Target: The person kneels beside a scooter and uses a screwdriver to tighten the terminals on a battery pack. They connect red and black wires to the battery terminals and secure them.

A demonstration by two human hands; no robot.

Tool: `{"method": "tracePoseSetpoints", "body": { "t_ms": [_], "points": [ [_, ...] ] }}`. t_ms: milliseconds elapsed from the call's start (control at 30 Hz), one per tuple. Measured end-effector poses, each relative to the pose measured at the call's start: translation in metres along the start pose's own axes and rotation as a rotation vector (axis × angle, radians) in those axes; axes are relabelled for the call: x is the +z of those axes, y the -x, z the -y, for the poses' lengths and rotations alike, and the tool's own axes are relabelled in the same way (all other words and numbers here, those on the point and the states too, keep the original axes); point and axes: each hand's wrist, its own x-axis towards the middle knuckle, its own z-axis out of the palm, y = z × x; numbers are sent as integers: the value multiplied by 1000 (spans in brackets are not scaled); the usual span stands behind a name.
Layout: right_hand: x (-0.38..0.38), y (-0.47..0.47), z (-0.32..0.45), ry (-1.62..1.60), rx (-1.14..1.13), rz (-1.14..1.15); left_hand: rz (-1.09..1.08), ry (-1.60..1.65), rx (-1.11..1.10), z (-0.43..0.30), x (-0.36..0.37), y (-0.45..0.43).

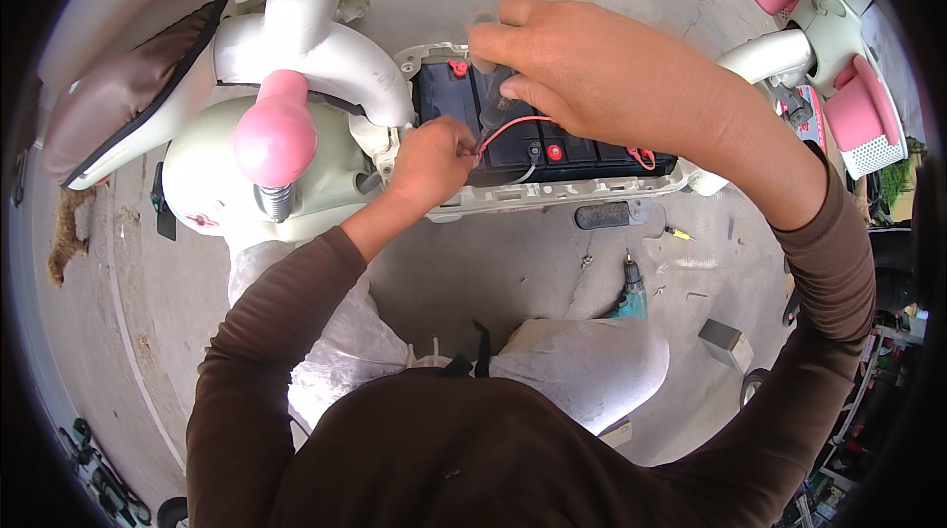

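My right hand [573, 69] grips a dark-handled screwdriver [497, 99], its upper end blurred. The shaft points down at the near side of a black battery [447, 95]. Beside the tip, my left hand [433, 162] pinches the end of a red wire [514, 123]; the fingers hide the terminal there. From that spot the wire arcs right and passes beneath my right hand. Several batteries sit side by side in the pale plastic frame of a scooter [562, 194]. A grey wire [528, 174] is fastened to a terminal near a red terminal [555, 153].
A pink shock-absorber cover [275, 132] and white frame tube [348, 69] stand left. On the concrete lie a teal cordless drill [633, 295], a yellow-handled screwdriver [678, 234], a hex key [696, 295] and a metal box [726, 344]. A black footrest [603, 215] juts from the scooter's near side.
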Motion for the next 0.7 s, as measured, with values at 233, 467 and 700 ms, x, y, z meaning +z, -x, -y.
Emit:
{"method": "tracePoseSetpoints", "body": {
  "t_ms": [233,467,700],
  "points": [
    [7,-2,-7,-44,65,-30,22,-75,-4,-5,-5,-2],
    [-4,-3,-5,47,148,243,47,-65,-53,-3,-4,0],
    [-14,-13,8,29,149,194,59,-86,-65,-9,-6,-2]
  ]
}}
